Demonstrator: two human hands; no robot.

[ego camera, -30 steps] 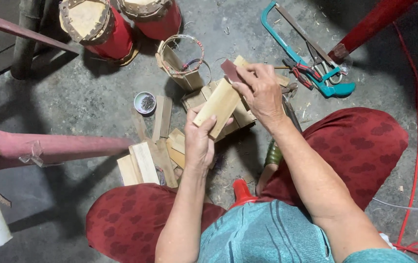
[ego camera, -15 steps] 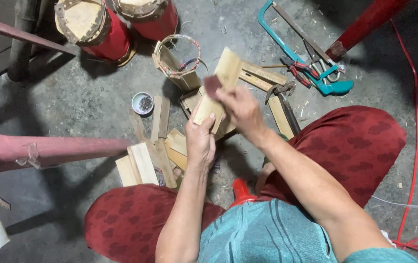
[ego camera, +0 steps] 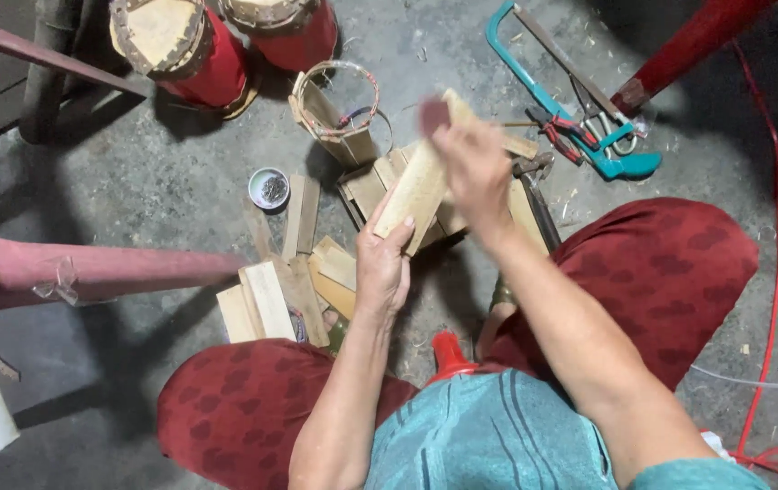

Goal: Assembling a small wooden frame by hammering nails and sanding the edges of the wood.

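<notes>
A rough grey concrete floor (ego camera: pixel 117 181), littered with shavings, is the work surface, seen from above a seated person in dark red patterned trousers.

The left hand (ego camera: pixel 381 268) has its fingers wrapped shut round the lower end of a pale wooden slat (ego camera: pixel 416 191), tilting it up toward one o'clock so that its broad face lies exposed. The right hand (ego camera: pixel 475 168) is motion-blurred over the slat's upper end, fingers curled on a small dark reddish piece (ego camera: pixel 434 113); what that piece is cannot be made out, but the grip presses it against the wood while the other hand appears to steady the slat.

Directly under the slat lies a stack of similar wooden strips (ego camera: pixel 366 191), and at seven o'clock from the left hand a second heap of cut slats (ego camera: pixel 271 299) sits within easy reach. At eleven o'clock stands a partly built ring of slats bound with wire hoops (ego camera: pixel 339 113); a small round tin of nails (ego camera: pixel 269 189) rests at nine o'clock. Two red drum-like cylinders (ego camera: pixel 189 45) stand at the top edge. At two o'clock lie a teal hacksaw (ego camera: pixel 579 109) and pliers (ego camera: pixel 563 136), with a red cable (ego camera: pixel 774 236) trailing down the right side.
</notes>
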